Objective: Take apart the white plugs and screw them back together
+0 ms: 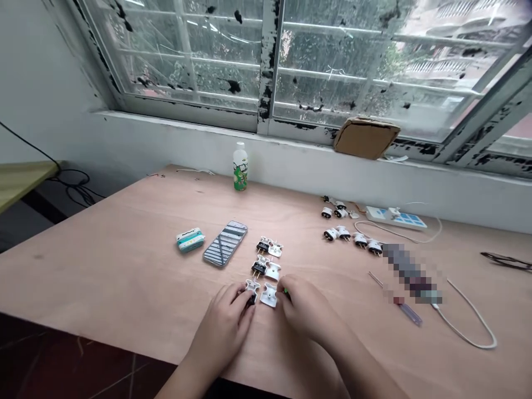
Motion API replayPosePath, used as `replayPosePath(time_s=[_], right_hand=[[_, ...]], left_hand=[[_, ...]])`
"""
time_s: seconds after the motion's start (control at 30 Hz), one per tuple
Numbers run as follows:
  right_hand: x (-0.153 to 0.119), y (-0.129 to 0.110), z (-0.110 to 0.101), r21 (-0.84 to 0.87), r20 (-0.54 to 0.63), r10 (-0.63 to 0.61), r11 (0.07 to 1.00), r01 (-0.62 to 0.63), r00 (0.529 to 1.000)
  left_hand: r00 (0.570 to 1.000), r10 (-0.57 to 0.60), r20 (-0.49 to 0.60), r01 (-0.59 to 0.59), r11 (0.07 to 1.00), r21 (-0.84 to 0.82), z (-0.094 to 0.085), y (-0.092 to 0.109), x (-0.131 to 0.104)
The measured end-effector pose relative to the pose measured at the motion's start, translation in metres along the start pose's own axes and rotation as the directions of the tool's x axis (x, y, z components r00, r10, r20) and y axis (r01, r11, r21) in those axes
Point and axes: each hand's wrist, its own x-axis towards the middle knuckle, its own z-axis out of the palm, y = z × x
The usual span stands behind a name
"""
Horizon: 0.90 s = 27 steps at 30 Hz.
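My left hand [230,307] is closed, its thumb and fingers on a white plug half [251,285] with a black insert, low on the table. To the right of it lies a white plug cover [269,295], close to my right hand [302,305]. The right fingers are pinched together, and a bit of a small green piece [286,291] shows between them; most of it is hidden. Above my hands are two more opened plugs, each a pinned black insert [258,268] in a white shell beside a loose white cover [272,271].
Left of the plugs lie a phone [225,244] and a small white-and-teal box [190,240]. A bottle [240,167] stands near the wall. To the right are several assembled plugs [361,240], a power strip [397,218], a screwdriver [407,311], a white cable [465,335] and dark-handled tool [505,260].
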Motion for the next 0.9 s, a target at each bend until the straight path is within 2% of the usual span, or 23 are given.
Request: replayPosePath(time_s=[0.1,0.2,0.4,0.47,0.73,0.9], right_hand=[[0.013,-0.007,0.004,0.029,0.007,-0.022,0.999,0.022,1.0],[0.012,-0.004,0.0,0.061,0.013,-0.022,0.998,0.021,1.0],[0.007,0.024,-0.02,0.053,-0.057,0.172,0.984,-0.169,0.984],[0.012,0.033,-0.021,0.023,-0.066,0.191,0.982,-0.19,0.979],[0.048,0.054,-0.012,-0.087,-0.194,0.119,0.987,-0.138,0.974],[0.048,0.054,-0.015,-0.131,-0.268,0.073,0.985,-0.111,0.961]], left_hand=[[1.0,0.011,0.013,-0.011,1.0,-0.027,0.0,-0.002,0.001],[1.0,0.018,0.019,-0.017,0.999,-0.032,-0.001,-0.002,0.0],[1.0,0.014,-0.004,-0.014,1.0,0.003,-0.008,0.003,0.004],[0.999,0.031,-0.025,-0.031,1.0,0.005,-0.008,0.004,0.008],[0.993,0.086,-0.082,-0.086,0.996,0.003,0.001,-0.005,0.012],[0.993,0.08,-0.09,-0.082,0.997,-0.011,0.002,-0.007,0.011]])
